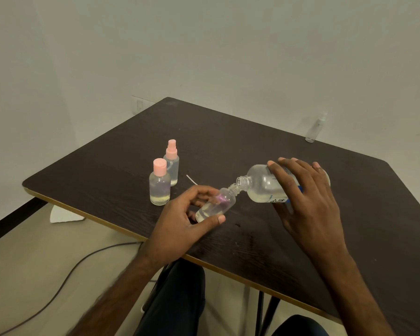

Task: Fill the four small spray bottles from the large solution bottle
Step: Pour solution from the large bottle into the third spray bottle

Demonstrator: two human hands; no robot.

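Head view is showing my left hand (184,224) gripping a tilted small open bottle (216,206) over the dark table (252,146), while my right hand (306,197) is wrapping the large solution bottle (264,184), tipping its mouth against the small neck. Two pink-capped bottles (160,183) are standing nearby to the left.

You have three small clear bottles near you: two stand capped in pink, one (159,183) in front of the other (172,163), and one open bottle (216,204). You have one large solution bottle (264,184), one slim spray bottle (316,128) at the far edge, and one loose thin tube (191,179).
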